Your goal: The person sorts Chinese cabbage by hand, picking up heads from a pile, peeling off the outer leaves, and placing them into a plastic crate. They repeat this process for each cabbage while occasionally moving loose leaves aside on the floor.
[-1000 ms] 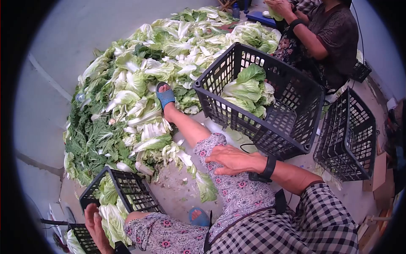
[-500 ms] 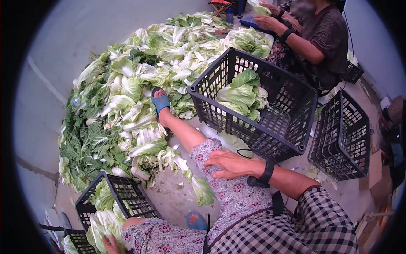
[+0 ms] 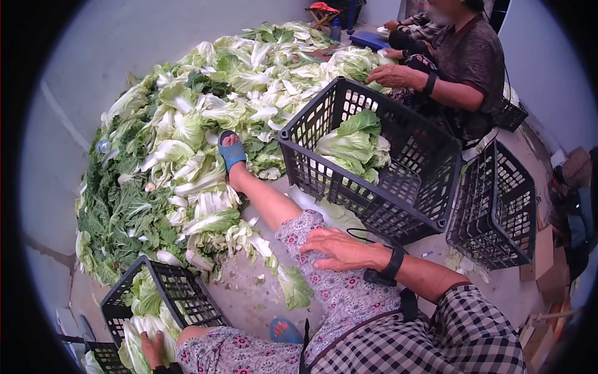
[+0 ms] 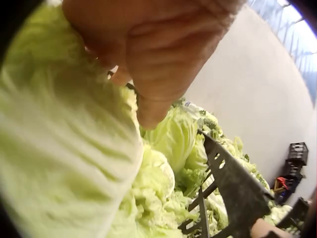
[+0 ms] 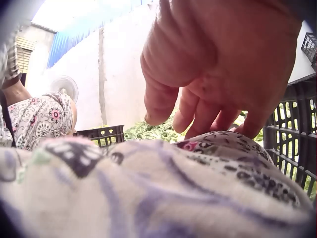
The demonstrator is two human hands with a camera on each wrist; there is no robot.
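Note:
At the lower left, my left hand (image 3: 154, 348) grips a pale green napa cabbage (image 3: 134, 349) by the crate's open side. In the left wrist view the thumb (image 4: 156, 106) comes down along the edge of that cabbage (image 4: 64, 134). More napa cabbages (image 3: 146, 294) fill the tilted black crate (image 3: 196, 293) beside my knee. My right hand (image 3: 342, 249) rests on the flowered trouser leg over the other knee, fingers loosely spread and holding nothing. The right wrist view shows its fingertips (image 5: 193, 124) touching the cloth.
A large black crate (image 3: 374, 202) holding one cabbage (image 3: 352, 146) stands ahead, with another crate (image 3: 492, 212) to its right. A big heap of cabbage leaves (image 3: 187, 137) spreads along the wall, under my sandalled foot (image 3: 232, 149). Another person (image 3: 461, 81) sits behind the large crate.
My left hand came down from above the left crate onto a cabbage and took hold of it. My right hand stayed on the knee. The other person's hand lowered toward the heap.

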